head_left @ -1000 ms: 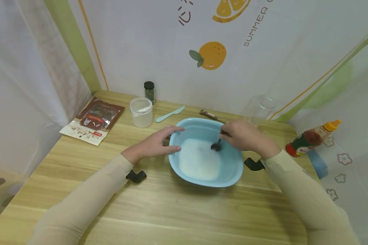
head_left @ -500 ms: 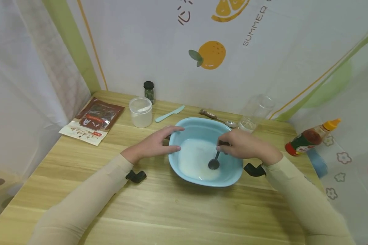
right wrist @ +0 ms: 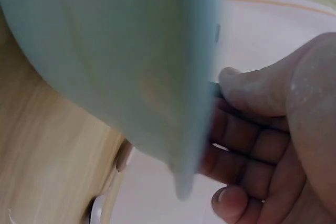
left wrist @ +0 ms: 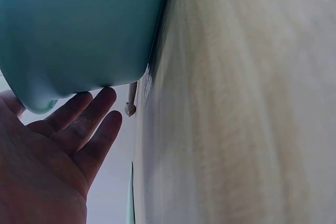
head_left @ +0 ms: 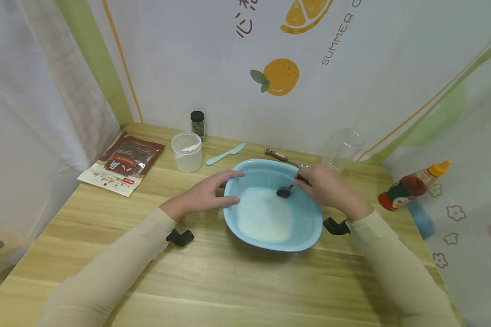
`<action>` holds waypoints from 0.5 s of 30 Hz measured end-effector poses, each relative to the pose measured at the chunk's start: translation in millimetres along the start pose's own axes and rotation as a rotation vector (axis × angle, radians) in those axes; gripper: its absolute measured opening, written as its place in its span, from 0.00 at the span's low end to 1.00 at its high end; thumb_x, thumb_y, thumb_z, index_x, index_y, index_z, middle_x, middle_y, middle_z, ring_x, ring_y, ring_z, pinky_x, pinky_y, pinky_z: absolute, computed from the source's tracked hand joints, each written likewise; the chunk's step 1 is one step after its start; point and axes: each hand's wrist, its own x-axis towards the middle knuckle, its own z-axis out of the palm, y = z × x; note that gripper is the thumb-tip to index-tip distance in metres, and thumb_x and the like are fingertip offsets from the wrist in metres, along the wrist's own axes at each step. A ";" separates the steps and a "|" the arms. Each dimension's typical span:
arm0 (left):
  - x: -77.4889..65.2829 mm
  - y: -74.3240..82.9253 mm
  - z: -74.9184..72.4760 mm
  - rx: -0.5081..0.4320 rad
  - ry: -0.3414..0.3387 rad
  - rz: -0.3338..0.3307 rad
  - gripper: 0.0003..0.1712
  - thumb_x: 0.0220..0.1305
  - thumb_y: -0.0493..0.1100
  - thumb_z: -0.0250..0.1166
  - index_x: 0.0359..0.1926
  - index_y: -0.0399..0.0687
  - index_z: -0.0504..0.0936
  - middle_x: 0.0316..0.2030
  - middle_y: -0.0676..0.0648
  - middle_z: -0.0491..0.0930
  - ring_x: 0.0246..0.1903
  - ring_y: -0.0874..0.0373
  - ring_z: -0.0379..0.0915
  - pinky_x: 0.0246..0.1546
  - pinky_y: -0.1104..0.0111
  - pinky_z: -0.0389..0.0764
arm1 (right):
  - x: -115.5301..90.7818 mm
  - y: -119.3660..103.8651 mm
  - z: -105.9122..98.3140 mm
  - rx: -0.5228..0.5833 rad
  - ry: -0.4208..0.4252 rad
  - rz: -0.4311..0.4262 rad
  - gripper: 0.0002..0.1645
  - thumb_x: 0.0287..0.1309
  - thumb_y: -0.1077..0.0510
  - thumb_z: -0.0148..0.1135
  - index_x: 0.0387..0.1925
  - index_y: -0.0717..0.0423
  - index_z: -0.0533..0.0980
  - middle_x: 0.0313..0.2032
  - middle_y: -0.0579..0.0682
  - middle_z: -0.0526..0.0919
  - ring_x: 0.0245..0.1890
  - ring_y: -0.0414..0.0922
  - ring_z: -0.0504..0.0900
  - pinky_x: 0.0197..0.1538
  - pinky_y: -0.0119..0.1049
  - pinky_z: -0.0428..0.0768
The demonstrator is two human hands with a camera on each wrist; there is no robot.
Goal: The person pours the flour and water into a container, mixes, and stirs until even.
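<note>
A light blue basin (head_left: 308, 222) on the wooden table holds a milky white liquid (head_left: 263, 218). My left hand (head_left: 200, 193) grips its left rim, thumb over the edge; in the left wrist view, fingers (left wrist: 100, 111) lie against the basin's outer wall (left wrist: 79, 35). Over the right side of the basin, my right hand (head_left: 327, 186) pinches the handle of a small dark spoon (head_left: 283, 193). The spoon's bowl is low inside, near the far edge of the liquid. The right wrist view shows the basin wall (right wrist: 115, 56) covering most of the spoon.
Along the back lie a brown-and-white food packet (head_left: 124, 161), a tub of white powder (head_left: 187, 156), a black-capped jar (head_left: 197, 126), a pale green knife (head_left: 225, 154) and a brown-handled spoon (head_left: 276, 155). A clear glass (head_left: 348, 145) and sauce bottle (head_left: 413, 186) stand at the right.
The right hand has swept the spoon through the liquid, first toward the near side, then back toward the far side. The left hand has kept its place on the basin rim.
</note>
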 end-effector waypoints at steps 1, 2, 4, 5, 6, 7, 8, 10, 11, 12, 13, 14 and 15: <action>-0.1 -0.3 0.1 -0.002 -0.001 -0.001 0.43 0.75 0.54 0.73 0.84 0.53 0.69 0.77 0.45 0.72 0.71 0.47 0.74 0.71 0.47 0.80 | -0.8 -1.3 0.7 -0.001 -0.005 -0.018 0.06 0.78 0.59 0.69 0.44 0.57 0.88 0.33 0.46 0.88 0.28 0.40 0.80 0.32 0.39 0.79; -0.3 -0.1 0.0 -0.003 -0.001 -0.003 0.43 0.75 0.54 0.73 0.84 0.53 0.69 0.77 0.45 0.71 0.71 0.47 0.74 0.71 0.47 0.80 | -1.9 -3.2 1.2 0.002 -0.009 -0.035 0.06 0.78 0.59 0.69 0.43 0.56 0.89 0.34 0.45 0.89 0.29 0.39 0.81 0.33 0.39 0.80; -0.3 -0.2 -0.1 0.000 0.001 -0.006 0.43 0.75 0.54 0.73 0.84 0.53 0.69 0.77 0.45 0.71 0.71 0.47 0.73 0.71 0.47 0.79 | -4.7 -8.0 0.9 0.008 -0.026 -0.073 0.06 0.78 0.59 0.69 0.43 0.54 0.89 0.36 0.44 0.90 0.30 0.37 0.82 0.34 0.38 0.81; -0.4 -0.5 -0.1 0.004 0.003 -0.007 0.43 0.75 0.55 0.73 0.84 0.53 0.69 0.77 0.45 0.71 0.72 0.47 0.73 0.71 0.47 0.79 | -6.2 -10.4 0.4 0.016 -0.038 -0.089 0.05 0.78 0.58 0.69 0.43 0.53 0.89 0.37 0.44 0.91 0.31 0.36 0.82 0.34 0.38 0.81; -0.5 -0.7 -0.2 0.009 0.004 -0.008 0.43 0.75 0.55 0.73 0.84 0.54 0.69 0.77 0.45 0.71 0.72 0.47 0.73 0.72 0.46 0.78 | -7.6 -13.4 -0.3 0.023 -0.051 -0.108 0.05 0.78 0.58 0.69 0.43 0.52 0.89 0.37 0.44 0.91 0.31 0.35 0.82 0.34 0.37 0.82; -0.5 -0.8 -0.3 0.015 0.006 -0.008 0.43 0.74 0.55 0.73 0.84 0.54 0.69 0.77 0.45 0.72 0.72 0.47 0.73 0.72 0.46 0.78 | -9.2 -16.5 -1.2 0.037 -0.069 -0.125 0.05 0.78 0.58 0.70 0.42 0.52 0.89 0.37 0.44 0.91 0.31 0.35 0.82 0.34 0.37 0.82; -0.4 -1.2 -0.4 0.020 0.007 -0.007 0.43 0.74 0.56 0.73 0.84 0.54 0.69 0.77 0.45 0.72 0.72 0.48 0.73 0.72 0.46 0.77 | -11.0 -19.4 -1.9 0.056 -0.091 -0.137 0.05 0.78 0.58 0.70 0.42 0.52 0.89 0.37 0.44 0.91 0.31 0.34 0.81 0.34 0.36 0.82; -0.1 -1.8 -0.4 0.024 0.009 -0.004 0.43 0.74 0.56 0.73 0.83 0.54 0.70 0.77 0.45 0.72 0.72 0.48 0.73 0.73 0.46 0.77 | -14.2 -24.8 -3.3 0.084 -0.134 -0.165 0.05 0.79 0.58 0.69 0.42 0.51 0.89 0.36 0.43 0.90 0.30 0.33 0.81 0.33 0.35 0.83; 0.1 -2.1 -0.4 0.024 0.010 -0.001 0.43 0.74 0.56 0.73 0.83 0.53 0.70 0.77 0.45 0.72 0.72 0.48 0.73 0.72 0.46 0.77 | -15.6 -26.8 -3.5 0.096 -0.157 -0.180 0.06 0.79 0.57 0.69 0.42 0.50 0.89 0.36 0.42 0.90 0.29 0.32 0.80 0.33 0.34 0.83; 0.2 -2.1 -0.5 0.024 0.010 0.001 0.43 0.74 0.56 0.73 0.83 0.53 0.70 0.76 0.45 0.72 0.72 0.48 0.73 0.72 0.46 0.77 | -16.5 -28.8 -3.7 0.112 -0.178 -0.197 0.06 0.79 0.57 0.69 0.42 0.49 0.89 0.35 0.41 0.89 0.29 0.32 0.80 0.33 0.34 0.83; 0.5 -2.3 -0.4 0.023 0.010 0.004 0.43 0.74 0.56 0.73 0.83 0.53 0.70 0.76 0.45 0.72 0.71 0.48 0.73 0.72 0.46 0.77 | -17.3 -30.1 -3.7 0.129 -0.199 -0.209 0.06 0.79 0.57 0.69 0.42 0.49 0.89 0.34 0.39 0.88 0.28 0.31 0.79 0.33 0.33 0.82; 0.7 -2.5 -0.2 0.024 0.009 0.006 0.43 0.74 0.56 0.73 0.83 0.53 0.70 0.76 0.45 0.73 0.71 0.48 0.73 0.72 0.46 0.78 | -17.7 -30.6 -3.5 0.145 -0.218 -0.217 0.06 0.79 0.57 0.69 0.42 0.49 0.89 0.33 0.38 0.87 0.28 0.31 0.78 0.32 0.33 0.82; 0.9 -2.5 -0.1 0.025 0.009 0.007 0.43 0.74 0.56 0.73 0.83 0.53 0.70 0.76 0.45 0.73 0.71 0.48 0.73 0.72 0.46 0.78 | -17.7 -30.6 -3.3 0.158 -0.232 -0.226 0.06 0.79 0.57 0.69 0.42 0.48 0.89 0.32 0.37 0.86 0.27 0.31 0.78 0.32 0.34 0.81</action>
